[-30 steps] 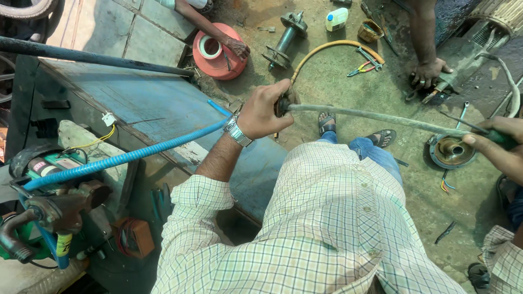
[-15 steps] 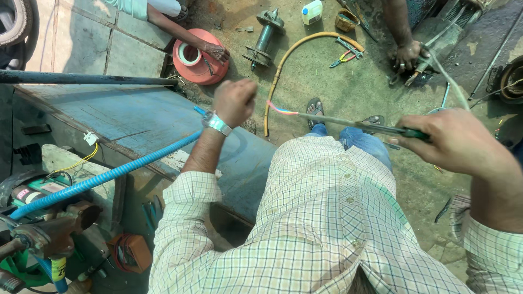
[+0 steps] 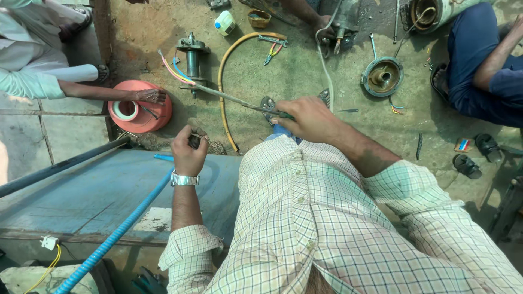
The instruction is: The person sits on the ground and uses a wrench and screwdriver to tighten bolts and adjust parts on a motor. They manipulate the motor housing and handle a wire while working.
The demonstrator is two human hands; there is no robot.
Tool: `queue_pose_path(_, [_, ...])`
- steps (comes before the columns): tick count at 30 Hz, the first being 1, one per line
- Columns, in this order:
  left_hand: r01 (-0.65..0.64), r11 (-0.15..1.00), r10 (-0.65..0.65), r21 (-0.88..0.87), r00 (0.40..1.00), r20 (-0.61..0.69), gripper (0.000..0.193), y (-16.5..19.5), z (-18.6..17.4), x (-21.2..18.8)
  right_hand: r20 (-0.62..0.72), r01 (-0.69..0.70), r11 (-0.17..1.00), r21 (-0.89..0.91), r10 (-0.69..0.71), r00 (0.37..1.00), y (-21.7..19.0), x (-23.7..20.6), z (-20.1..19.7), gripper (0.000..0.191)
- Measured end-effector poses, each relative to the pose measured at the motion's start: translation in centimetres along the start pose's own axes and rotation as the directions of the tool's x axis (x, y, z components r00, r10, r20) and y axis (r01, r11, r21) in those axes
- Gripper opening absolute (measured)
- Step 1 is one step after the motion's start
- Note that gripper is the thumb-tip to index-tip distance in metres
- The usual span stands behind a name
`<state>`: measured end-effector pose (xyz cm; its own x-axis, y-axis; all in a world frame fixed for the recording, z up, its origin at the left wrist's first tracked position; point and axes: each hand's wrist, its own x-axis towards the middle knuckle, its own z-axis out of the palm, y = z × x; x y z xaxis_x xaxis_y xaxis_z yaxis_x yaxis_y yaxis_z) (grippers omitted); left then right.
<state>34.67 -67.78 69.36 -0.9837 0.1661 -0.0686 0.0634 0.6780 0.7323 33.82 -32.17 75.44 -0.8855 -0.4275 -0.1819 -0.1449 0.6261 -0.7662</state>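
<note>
Above the dirty concrete floor [image 3: 305, 71], a thin grey cable with coloured wires at its far end [image 3: 229, 98] runs slantwise, and the right hand [image 3: 305, 117] is closed around its near end. The left hand [image 3: 188, 152] is closed on a small dark object, at the edge of the blue metal counter [image 3: 98, 190], just beside a blue corrugated hose [image 3: 117, 239]. Farther away lie a yellow hose [image 3: 226, 65] and a round orange lid [image 3: 140, 106], which another person's hand [image 3: 150, 96] touches.

Checked cream shirt [image 3: 327, 218], rolled sleeves, silver wristwatch [image 3: 184, 179]
</note>
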Motion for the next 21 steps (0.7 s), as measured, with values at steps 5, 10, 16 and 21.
queue_pose_path(5, [0.299, 0.891, -0.275, -0.341, 0.954, 0.119, 0.019, 2.2, 1.0, -1.2, 0.163, -0.127, 0.972, 0.200, 0.094, 0.982, -0.4, 4.1, 4.2, 0.025])
queue_pose_path(10, [0.481, 0.611, -0.331, -0.629, 0.877, 0.349, 0.030, 3.8, 2.4, -0.6, 0.171, -0.041, 0.963, 0.267, -0.005, 0.985, -0.7, 5.1, 8.4, 0.025])
queue_pose_path(16, [0.511, 0.590, -0.429, -0.626, 0.854, 0.293, 0.022, 1.1, 6.0, -0.4, 0.272, -0.035, 0.956, 0.290, -0.047, 0.961, -0.2, 5.2, 10.4, 0.040])
queue_pose_path(21, [0.594, 0.641, -0.551, -0.486, 0.797, 0.247, 0.030, -7.6, 7.5, -1.9, 0.332, -0.269, 0.959, 0.089, 0.226, 0.916, 4.8, 3.5, 11.1, 0.025])
